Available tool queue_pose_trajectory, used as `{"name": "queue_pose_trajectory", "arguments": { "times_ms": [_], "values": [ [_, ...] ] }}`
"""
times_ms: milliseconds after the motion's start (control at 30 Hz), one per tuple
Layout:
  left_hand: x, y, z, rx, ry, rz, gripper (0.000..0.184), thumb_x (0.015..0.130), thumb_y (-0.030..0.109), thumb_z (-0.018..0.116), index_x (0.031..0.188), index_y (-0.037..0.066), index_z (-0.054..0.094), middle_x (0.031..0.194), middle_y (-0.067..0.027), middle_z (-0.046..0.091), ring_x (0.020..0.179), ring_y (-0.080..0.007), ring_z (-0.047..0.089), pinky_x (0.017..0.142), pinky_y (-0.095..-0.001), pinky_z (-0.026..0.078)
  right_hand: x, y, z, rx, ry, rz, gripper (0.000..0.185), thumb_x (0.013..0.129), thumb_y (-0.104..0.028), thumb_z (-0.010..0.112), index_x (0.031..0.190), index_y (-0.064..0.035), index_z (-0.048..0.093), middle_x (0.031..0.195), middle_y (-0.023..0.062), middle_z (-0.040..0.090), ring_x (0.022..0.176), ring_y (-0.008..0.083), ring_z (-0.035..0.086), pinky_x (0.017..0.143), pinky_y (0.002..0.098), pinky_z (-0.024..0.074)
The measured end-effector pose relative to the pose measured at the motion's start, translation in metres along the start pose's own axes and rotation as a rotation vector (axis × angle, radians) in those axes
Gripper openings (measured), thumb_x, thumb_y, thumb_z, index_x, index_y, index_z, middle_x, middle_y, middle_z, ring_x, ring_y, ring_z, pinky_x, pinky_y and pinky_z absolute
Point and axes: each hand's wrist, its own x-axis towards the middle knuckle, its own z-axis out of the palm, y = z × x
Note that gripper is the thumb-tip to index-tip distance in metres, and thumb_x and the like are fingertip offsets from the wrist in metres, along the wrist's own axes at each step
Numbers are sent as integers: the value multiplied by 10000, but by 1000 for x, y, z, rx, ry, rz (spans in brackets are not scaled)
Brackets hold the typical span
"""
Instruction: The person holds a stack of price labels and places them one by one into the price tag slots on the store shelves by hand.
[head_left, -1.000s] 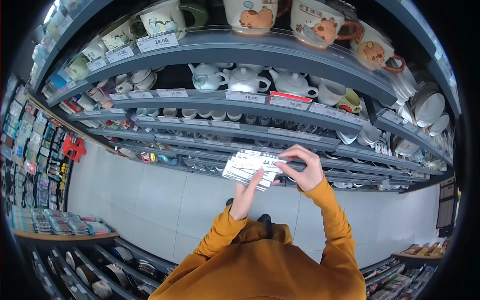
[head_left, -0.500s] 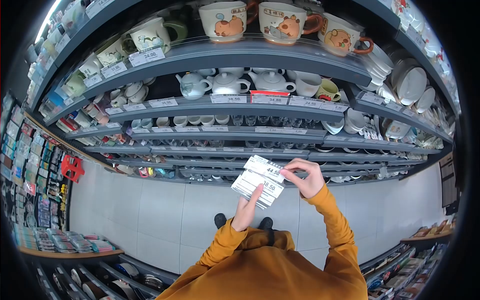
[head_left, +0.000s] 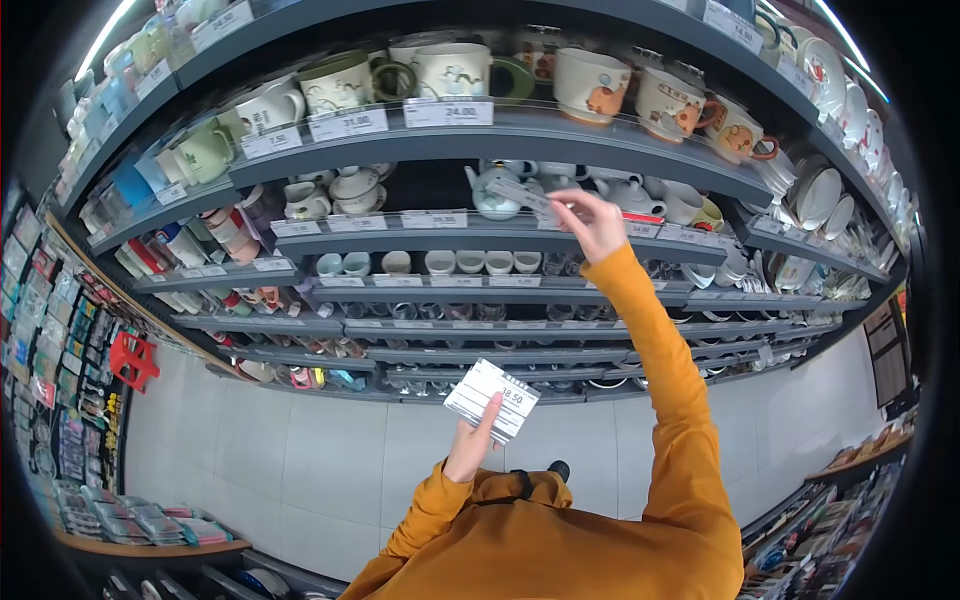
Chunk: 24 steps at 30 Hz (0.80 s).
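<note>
My left hand [head_left: 472,447] is closed on a stack of white price tags [head_left: 492,400], its thumb across the top one, which reads 38.50. Raised toward the shelves, my right hand [head_left: 595,222] pinches a single price tag [head_left: 525,198] between thumb and fingers. That tag is tilted and slightly blurred, in front of a pale teapot [head_left: 495,190] on the second shelf. Whether the tag touches the shelf edge I cannot tell. Below it runs the shelf's label strip [head_left: 490,219], with a price tag [head_left: 434,220] left of my hand.
Mugs with cartoon prints [head_left: 590,85] line the shelf above. Small cups [head_left: 470,262] and glasses fill lower shelves. Plates [head_left: 820,195] stand at the right. A red stool [head_left: 132,361] is on the floor at left, beside hanging packaged goods [head_left: 60,350].
My right hand has taken the 44.50 tag off the stack and carried it up to the teapot shelf. My left hand keeps the remaining stack low. The view has shifted left along the shelves.
</note>
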Motion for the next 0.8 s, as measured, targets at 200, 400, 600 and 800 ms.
{"name": "queue_pose_trajectory", "arguments": {
  "times_ms": [200,400,600,800],
  "values": [
    [-15,23,-46,42,46,2,352,974,291,520,1194,16,536,946,-58,626,753,-109,601,495,-278,520,25,19,27,-241,-141,46,169,895,-183,620,999,-58,663,712,77,673,526,139,619,537,273,467],
    [-13,31,-58,-71,-61,-78,385,990,304,478,1266,36,478,1074,-93,626,970,-181,638,640,-359,605,20,19,28,-54,-196,204,201,945,-184,568,1053,-24,624,871,64,679,503,112,605,430,231,453],
    [-16,47,-54,-56,-194,-122,412,1008,321,418,1275,12,471,1148,-143,618,1056,-214,625,695,-361,606,24,26,28,31,-140,271,234,951,-194,558,1065,4,609,906,92,678,486,129,614,425,231,458],
    [-16,48,-58,-83,-204,-104,406,1010,318,416,1276,16,471,1142,-139,625,1033,-218,635,682,-339,600,21,29,32,0,-171,292,218,936,-197,586,1063,-23,617,783,86,661,471,126,603,413,240,459]
  ]
}}
